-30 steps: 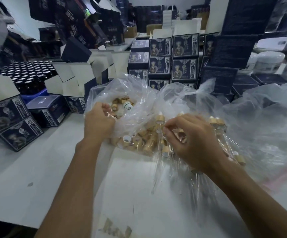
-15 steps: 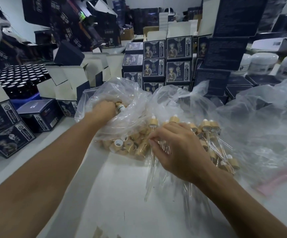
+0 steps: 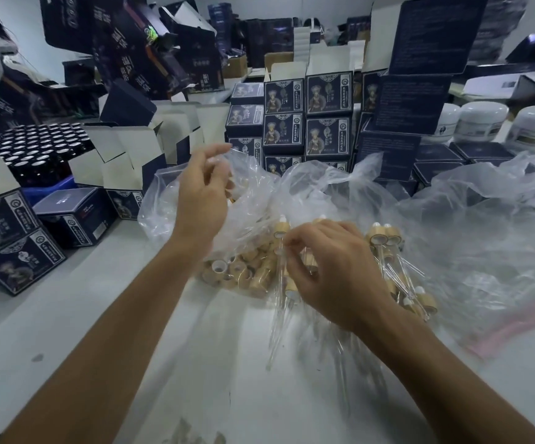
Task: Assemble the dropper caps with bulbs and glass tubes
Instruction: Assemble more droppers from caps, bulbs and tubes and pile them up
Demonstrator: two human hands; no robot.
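Judging by the bench (image 3: 67, 331), assembly is only partly done: finished droppers (image 3: 384, 241) lie beside the right hand (image 3: 333, 274), which pinches a glass tube (image 3: 278, 302). Loose caps (image 3: 243, 270) remain bagged; the left hand (image 3: 202, 193) pinches something unclear.

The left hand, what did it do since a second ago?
The left hand came up out of the plastic bag of wooden caps; whether it holds anything is unclear. The right hand stayed on the pile of droppers, fingers curled among the glass tubes.
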